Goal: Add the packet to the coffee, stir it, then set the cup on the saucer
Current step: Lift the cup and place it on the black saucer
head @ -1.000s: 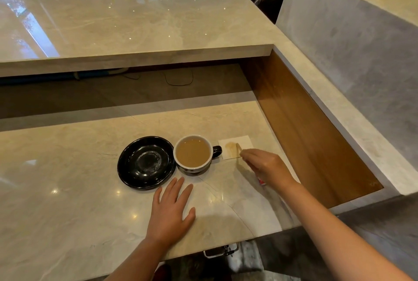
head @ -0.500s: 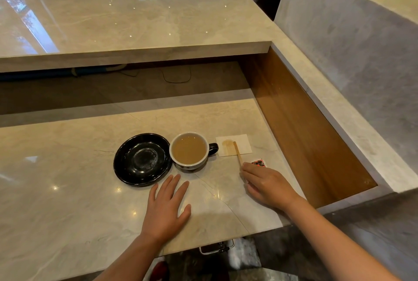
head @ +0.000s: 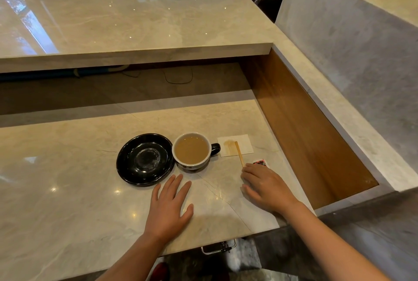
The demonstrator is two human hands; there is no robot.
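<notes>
A cup [head: 192, 149] of light brown coffee stands on the marble counter [head: 67, 190], its dark handle pointing right. Touching its left side is an empty black saucer [head: 144, 159]. Right of the cup lies a white napkin [head: 243, 145] with a brown stain, and a wooden stir stick [head: 239, 153] rests across it. A small red and black packet [head: 260, 163] lies just beyond my right hand [head: 267, 187], which rests flat on the counter holding nothing. My left hand [head: 169, 206] lies flat with fingers spread, just in front of the saucer and cup.
A raised marble ledge [head: 135, 27] runs along the back, with a dark recess and cables under it. A wooden side wall [head: 300, 127] bounds the counter on the right, with a grey stone block [head: 350, 43] beyond it. Chairs stand far behind.
My right hand has let go of the stir stick on the napkin and drawn back toward me, uncovering the packet. My left hand has stayed put.
</notes>
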